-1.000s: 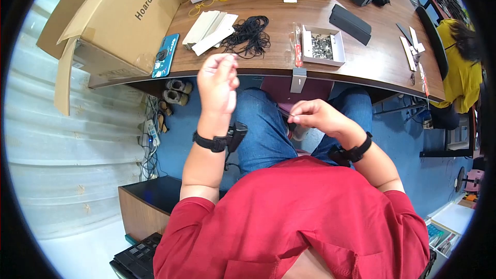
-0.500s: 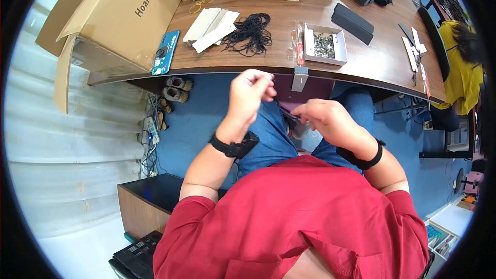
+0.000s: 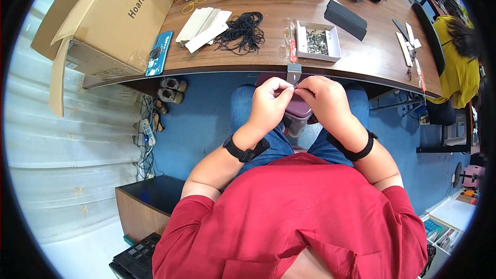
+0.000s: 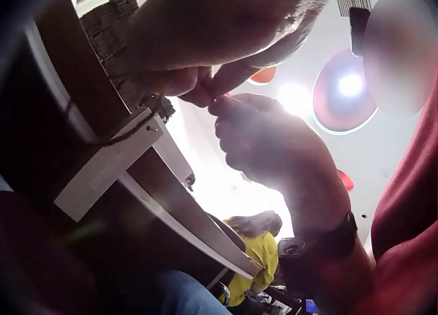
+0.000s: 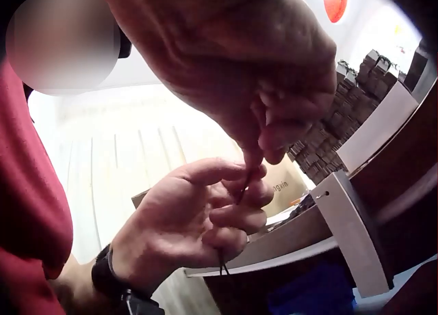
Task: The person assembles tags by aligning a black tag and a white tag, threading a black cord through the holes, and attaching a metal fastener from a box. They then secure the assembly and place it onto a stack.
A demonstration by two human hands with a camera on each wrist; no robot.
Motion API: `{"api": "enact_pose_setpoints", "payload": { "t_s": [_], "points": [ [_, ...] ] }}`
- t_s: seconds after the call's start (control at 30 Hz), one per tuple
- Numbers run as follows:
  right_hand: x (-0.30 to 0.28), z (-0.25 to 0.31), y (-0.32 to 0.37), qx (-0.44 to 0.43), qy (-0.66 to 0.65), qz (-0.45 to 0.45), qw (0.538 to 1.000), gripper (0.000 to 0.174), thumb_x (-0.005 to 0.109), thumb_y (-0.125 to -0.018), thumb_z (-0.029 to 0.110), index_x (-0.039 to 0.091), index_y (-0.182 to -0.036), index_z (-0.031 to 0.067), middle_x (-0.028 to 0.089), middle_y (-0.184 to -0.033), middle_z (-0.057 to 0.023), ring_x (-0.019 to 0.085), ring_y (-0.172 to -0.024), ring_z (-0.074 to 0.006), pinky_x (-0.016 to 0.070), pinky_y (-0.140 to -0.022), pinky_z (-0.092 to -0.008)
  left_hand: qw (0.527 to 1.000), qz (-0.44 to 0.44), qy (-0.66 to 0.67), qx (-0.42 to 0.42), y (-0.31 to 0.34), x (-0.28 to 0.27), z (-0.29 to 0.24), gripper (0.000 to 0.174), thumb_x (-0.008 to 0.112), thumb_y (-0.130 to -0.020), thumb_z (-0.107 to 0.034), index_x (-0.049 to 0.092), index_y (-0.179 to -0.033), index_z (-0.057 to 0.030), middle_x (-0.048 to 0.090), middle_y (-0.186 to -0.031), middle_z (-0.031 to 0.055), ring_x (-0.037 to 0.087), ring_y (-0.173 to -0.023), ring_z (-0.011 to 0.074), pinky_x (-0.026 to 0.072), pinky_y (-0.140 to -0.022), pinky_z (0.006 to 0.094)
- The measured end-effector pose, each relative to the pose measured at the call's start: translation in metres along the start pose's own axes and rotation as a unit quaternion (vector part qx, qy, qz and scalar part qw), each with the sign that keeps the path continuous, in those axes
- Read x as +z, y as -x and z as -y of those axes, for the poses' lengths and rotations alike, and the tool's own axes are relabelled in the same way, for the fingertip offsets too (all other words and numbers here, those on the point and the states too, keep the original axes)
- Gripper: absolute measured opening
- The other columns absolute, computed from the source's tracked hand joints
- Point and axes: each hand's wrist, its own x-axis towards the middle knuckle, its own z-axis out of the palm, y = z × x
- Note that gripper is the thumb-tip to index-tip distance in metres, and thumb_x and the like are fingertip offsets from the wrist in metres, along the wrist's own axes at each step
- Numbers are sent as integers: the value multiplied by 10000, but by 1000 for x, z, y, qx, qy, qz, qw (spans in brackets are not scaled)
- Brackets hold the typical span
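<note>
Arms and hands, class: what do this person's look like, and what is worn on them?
The left sleeve and right sleeve are short and red. The left hand and right hand wear no gloves. Each wrist has a black strap; the left one carries a small, boxy black device.

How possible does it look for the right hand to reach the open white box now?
Probably yes: the white box lies near the table edge, apparently unobstructed, though the right hand pinches a dark strand.
</note>
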Motion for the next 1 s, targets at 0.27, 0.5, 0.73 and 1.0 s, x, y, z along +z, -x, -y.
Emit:
{"api": "enact_pose_setpoints", "payload": {
  "t_s": [0.27,0.5,0.73,1.0],
  "points": [
    [-8,-4,-4,38,-55,10,998,110,689,-749,124,636,-793,39,636,-765,-122,626,-727,-300,500,-638,-361,993,25,92,-71,0,-3,0,66,617,-874,-68,638,-886,-7,610,-782,4,499,-639,34,390,-555,181],
    [-8,-4,2,142,-163,24,976,140,689,-797,102,637,-883,5,645,-766,-105,619,-662,-192,492,-614,-298,991,-4,104,-89,-2,-1,-8,80,609,-887,-98,623,-874,-19,578,-734,-10,412,-548,9,307,-465,172],
    [3,-11,3,177,-248,52,951,122,669,-838,66,639,-927,-12,634,-752,-14,534,-651,-43,451,-582,-201,990,18,103,-91,-1,1,-2,82,620,-883,-91,623,-896,-10,586,-756,1,417,-555,12,310,-462,171],
    [-1,-8,3,201,-238,33,950,84,642,-845,50,654,-910,-1,645,-734,-38,539,-605,-75,436,-547,-225,986,20,128,-107,-2,2,-5,63,609,-884,-71,611,-887,-7,563,-728,-6,408,-544,12,300,-456,167]
  ]
}}
